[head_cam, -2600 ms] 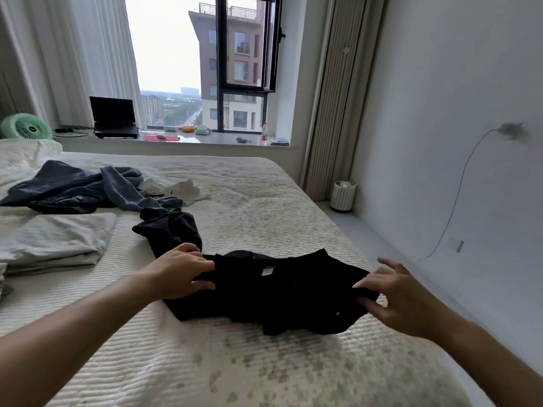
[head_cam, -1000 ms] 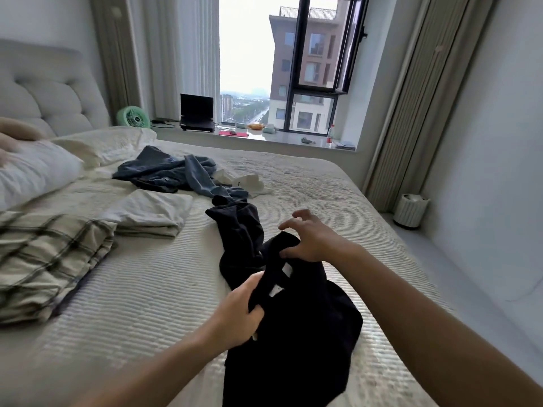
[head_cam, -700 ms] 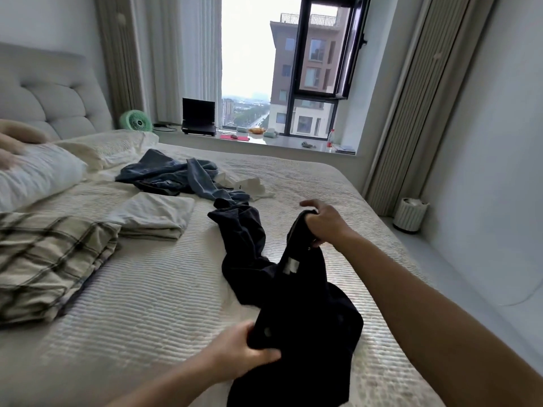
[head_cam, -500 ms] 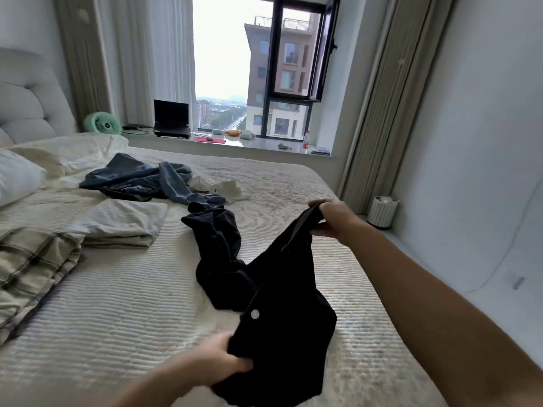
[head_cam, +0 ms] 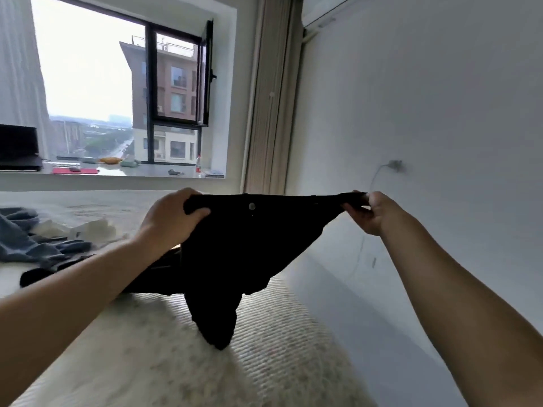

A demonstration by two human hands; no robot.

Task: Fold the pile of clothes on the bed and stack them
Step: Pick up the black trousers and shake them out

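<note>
1. Black garment, prob. shorts or trousers: held up in the air over the bed by its top edge, which is pulled taut & near level between both hands. A small metal button shows near the middle of that edge. Rest hangs down to a narrow tail whose tip reaches the cover; a dark part also trails left behind the L forearm, looks to lie on the bed.
2. Why held so, my guess: stretching the waistband lets the cloth drop straight & sides line up before the first fold. Step = straightening out, folding proper not begun on this piece.
3. L hand: fingers curled over the left end of the edge, thumb underneath, clamped on the cloth. Back of hand faces cam, forearm comes up from lower left, wrist a bit bent.
4. R hand: fingers pinched on the right end of the edge, thumb on top, knuckles turned outward toward the wall. Arm reaches in from lower right, nearly straight.
5. Hands at abt the same height, well apart, so edge has only slight sag.
6. Other clothes: blue garment crumpled at left on the bed, a white piece just beside it; both unfolded, so task is prob. far from done. No stack in view here.
7. Next, likely: bring the two ends together or lay it flat on the bed. Risk: the trailing part bunches under it.
</note>
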